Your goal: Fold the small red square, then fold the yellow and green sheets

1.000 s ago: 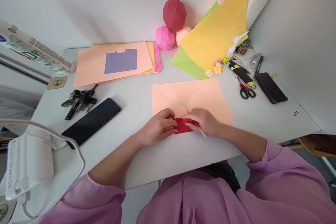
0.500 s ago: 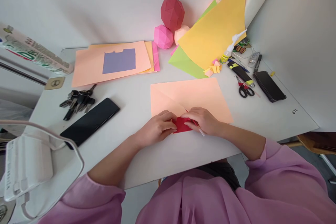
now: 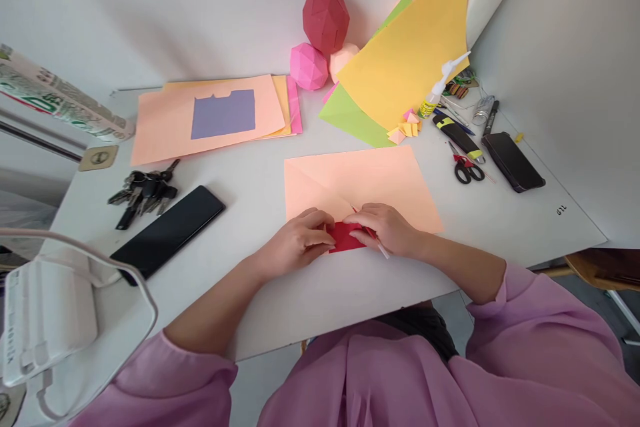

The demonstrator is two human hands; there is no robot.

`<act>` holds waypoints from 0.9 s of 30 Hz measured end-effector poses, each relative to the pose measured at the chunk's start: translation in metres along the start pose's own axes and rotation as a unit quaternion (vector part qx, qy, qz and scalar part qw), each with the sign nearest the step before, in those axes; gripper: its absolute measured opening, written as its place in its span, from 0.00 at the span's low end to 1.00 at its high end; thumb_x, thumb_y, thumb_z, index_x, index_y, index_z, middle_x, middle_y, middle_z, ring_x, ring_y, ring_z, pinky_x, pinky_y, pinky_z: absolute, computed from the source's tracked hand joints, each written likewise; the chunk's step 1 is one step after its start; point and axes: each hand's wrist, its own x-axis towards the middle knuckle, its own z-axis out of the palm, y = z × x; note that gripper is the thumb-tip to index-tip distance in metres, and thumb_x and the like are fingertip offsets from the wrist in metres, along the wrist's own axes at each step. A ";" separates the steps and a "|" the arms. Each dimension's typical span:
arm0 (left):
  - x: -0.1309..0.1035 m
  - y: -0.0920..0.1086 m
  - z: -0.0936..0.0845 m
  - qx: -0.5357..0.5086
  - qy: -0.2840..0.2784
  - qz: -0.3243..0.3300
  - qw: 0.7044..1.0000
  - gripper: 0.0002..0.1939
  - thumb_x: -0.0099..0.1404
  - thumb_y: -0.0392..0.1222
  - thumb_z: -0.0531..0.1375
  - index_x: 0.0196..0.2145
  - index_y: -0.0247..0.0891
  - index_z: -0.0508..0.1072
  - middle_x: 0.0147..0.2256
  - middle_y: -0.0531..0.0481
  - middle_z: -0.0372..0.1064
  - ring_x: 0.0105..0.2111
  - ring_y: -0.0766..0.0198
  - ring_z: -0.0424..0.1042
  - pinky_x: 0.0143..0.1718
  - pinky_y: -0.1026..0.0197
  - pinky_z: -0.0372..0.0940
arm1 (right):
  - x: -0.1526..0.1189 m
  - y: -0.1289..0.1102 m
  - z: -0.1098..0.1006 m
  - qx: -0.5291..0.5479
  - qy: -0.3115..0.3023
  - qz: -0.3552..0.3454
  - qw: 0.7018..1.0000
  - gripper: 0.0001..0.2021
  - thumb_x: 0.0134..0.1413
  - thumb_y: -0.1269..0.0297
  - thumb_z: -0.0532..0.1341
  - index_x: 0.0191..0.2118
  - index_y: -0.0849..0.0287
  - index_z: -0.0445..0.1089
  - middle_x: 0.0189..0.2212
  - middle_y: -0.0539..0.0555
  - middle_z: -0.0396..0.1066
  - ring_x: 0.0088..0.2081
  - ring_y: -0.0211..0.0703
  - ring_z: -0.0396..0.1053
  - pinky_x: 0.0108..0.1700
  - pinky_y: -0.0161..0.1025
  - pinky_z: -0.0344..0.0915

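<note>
- Red paper (image 3: 345,237) sits just below the frame's middle, between the two hands, its visible part longer from side to side.
- Left hand (image 3: 300,240) pinches its left end; right hand (image 3: 390,230) grips its right end, fingertips closed over it. Neither is nearer, as both touch it.
- A thin red-and-white stick (image 3: 384,251) slants through the right hand, pointing to the frame's lower right.
- The peach sheet (image 3: 365,177) spreads above; its near edge is largely hidden by the hands.
- White tabletop (image 3: 310,307) lies open below, down to its edge at lower centre.
</note>
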 end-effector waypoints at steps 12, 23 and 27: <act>0.002 0.004 -0.001 0.027 -0.009 0.016 0.999 0.15 0.70 0.37 0.51 0.30 0.38 0.75 0.37 0.43 0.68 0.38 0.59 0.66 0.36 0.57 0.66 | 0.001 0.002 0.000 -0.001 0.001 0.000 1.000 0.06 0.59 0.68 0.57 0.41 0.61 0.70 0.23 0.51 0.67 0.26 0.39 0.61 0.30 0.35 0.61; 0.004 0.004 0.002 -0.021 -0.028 0.043 0.998 0.14 0.70 0.33 0.48 0.33 0.37 0.73 0.41 0.41 0.68 0.45 0.58 0.66 0.43 0.54 0.67 | 0.001 0.001 -0.003 -0.003 -0.019 0.016 1.000 0.07 0.61 0.66 0.57 0.41 0.61 0.70 0.24 0.52 0.67 0.27 0.39 0.61 0.31 0.36 0.62; 0.004 0.003 0.002 -0.009 -0.041 0.040 0.998 0.14 0.70 0.33 0.49 0.37 0.38 0.74 0.41 0.42 0.68 0.45 0.58 0.66 0.44 0.53 0.67 | 0.002 0.001 -0.001 -0.002 -0.019 -0.001 1.000 0.07 0.61 0.69 0.55 0.40 0.61 0.70 0.26 0.53 0.70 0.28 0.40 0.63 0.32 0.37 0.63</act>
